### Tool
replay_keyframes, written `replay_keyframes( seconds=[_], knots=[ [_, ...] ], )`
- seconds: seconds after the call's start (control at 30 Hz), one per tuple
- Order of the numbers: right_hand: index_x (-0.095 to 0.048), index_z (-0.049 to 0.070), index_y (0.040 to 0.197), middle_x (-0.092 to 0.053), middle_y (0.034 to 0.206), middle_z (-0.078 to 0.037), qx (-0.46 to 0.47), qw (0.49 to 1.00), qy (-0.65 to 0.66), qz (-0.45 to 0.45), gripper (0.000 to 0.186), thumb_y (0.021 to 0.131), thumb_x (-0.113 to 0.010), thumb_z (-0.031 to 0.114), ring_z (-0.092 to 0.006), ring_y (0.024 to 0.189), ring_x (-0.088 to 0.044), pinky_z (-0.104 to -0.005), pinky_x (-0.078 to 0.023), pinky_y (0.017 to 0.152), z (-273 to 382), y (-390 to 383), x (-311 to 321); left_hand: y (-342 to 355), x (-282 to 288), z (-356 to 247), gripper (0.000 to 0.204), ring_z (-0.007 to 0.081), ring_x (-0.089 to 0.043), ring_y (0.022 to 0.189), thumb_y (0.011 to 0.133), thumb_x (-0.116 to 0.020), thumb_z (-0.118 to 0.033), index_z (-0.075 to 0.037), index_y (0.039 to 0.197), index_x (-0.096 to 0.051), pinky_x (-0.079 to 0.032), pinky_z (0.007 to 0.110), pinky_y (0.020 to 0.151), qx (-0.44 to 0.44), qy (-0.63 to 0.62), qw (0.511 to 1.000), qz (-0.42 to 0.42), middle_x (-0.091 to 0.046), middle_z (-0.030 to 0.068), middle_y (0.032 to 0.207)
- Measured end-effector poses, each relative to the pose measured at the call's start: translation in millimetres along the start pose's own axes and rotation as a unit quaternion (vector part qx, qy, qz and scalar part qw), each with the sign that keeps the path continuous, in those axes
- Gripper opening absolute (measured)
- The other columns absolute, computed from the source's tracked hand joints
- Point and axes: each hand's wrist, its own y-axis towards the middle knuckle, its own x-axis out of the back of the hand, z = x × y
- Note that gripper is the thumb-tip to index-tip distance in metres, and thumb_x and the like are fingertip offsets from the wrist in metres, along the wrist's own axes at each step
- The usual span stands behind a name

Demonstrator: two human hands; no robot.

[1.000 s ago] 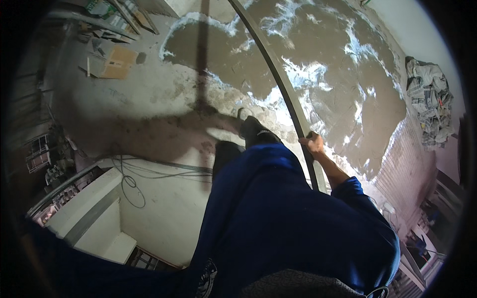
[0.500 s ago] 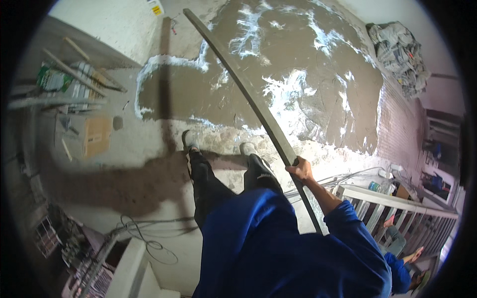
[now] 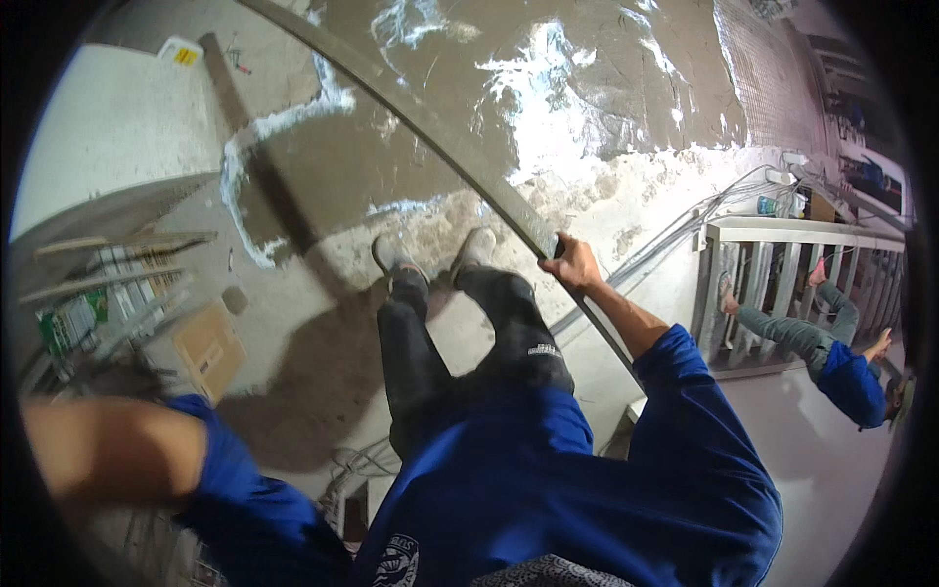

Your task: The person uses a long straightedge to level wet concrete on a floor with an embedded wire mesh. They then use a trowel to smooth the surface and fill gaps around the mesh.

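Observation:
My right hand (image 3: 569,262) grips a long straight metal bar (image 3: 421,132), which runs from the lower middle to the upper left edge. The bar passes over wet grey mortar (image 3: 646,103) with white patches on the floor. My left forearm (image 3: 112,445) comes in blurred at the lower left, its hand beyond the dark rim. My shoes (image 3: 474,249) rest on stained concrete just short of the mortar's edge.
A railing (image 3: 792,235) stands at right, with cables (image 3: 675,230) beside it; a person (image 3: 846,382) in blue is by it. Wood strips (image 3: 117,245) and a cardboard piece (image 3: 201,352) lie left, beside a white wall (image 3: 127,127). Mesh (image 3: 758,88) borders the mortar.
The view has swung, showing more railing and the other person. The bar's far end now lies farther up-left. My left forearm has come into view; my right hand still holds the bar.

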Motion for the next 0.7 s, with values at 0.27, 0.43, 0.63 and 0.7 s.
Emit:
replay_keyframes(
  seconds=[0.27, 0.43, 0.63, 0.7],
  knots=[
    [-0.065, 0.0, 0.111, -0.065, 0.074, -0.019, 0.031, 0.999, 0.006, -0.002, 0.056, 0.065, -0.075, 0.031, -0.0315, 0.069, -0.067, -0.0411, -0.051, 0.068, -67, 89, -74, -313, -288, -177, 0.078, 0.0266, -0.066, 0.084, 0.082, -0.08, -0.03, 0.004, 0.137, -0.037, -0.057, 0.036, 0.072, 0.483, -0.354, 0.642, 0.479, -0.062, 0.0197, 0.112],
    [-0.065, 0.004, 0.115, -0.068, 0.077, -0.022, 0.049, 0.998, 0.032, 0.022, 0.057, 0.066, -0.075, 0.03, -0.0403, 0.077, -0.068, -0.0453, -0.053, 0.071, -127, 169, -143, -470, -419, -184, 0.107, 0.0313, -0.067, 0.094, 0.078, -0.082, -0.05, -0.005, 0.148, -0.016, -0.058, 0.043, 0.071, 0.591, -0.348, 0.477, 0.549, -0.051, 0.0263, 0.131],
    [-0.064, 0.003, 0.114, -0.068, 0.077, -0.023, 0.03, 0.999, 0.012, 0.02, 0.057, 0.066, -0.075, 0.031, -0.04, 0.077, -0.068, -0.0445, -0.053, 0.07, -194, 252, -230, -574, -540, -144, 0.113, 0.0294, -0.064, 0.098, 0.074, -0.087, -0.039, 0.005, 0.147, -0.014, -0.057, 0.039, 0.069, 0.552, -0.323, 0.543, 0.545, -0.051, 0.0246, 0.13],
    [-0.064, 0.002, 0.115, -0.067, 0.077, -0.024, 0.043, 0.999, 0.018, 0.017, 0.06, 0.064, -0.075, 0.031, -0.0404, 0.077, -0.069, -0.0448, -0.053, 0.07, -213, 277, -254, -603, -568, -134, 0.106, 0.0289, -0.064, 0.1, 0.073, -0.088, -0.031, 0.008, 0.145, -0.02, -0.057, 0.038, 0.067, 0.548, -0.344, 0.545, 0.533, -0.052, 0.0244, 0.128]
  ],
)
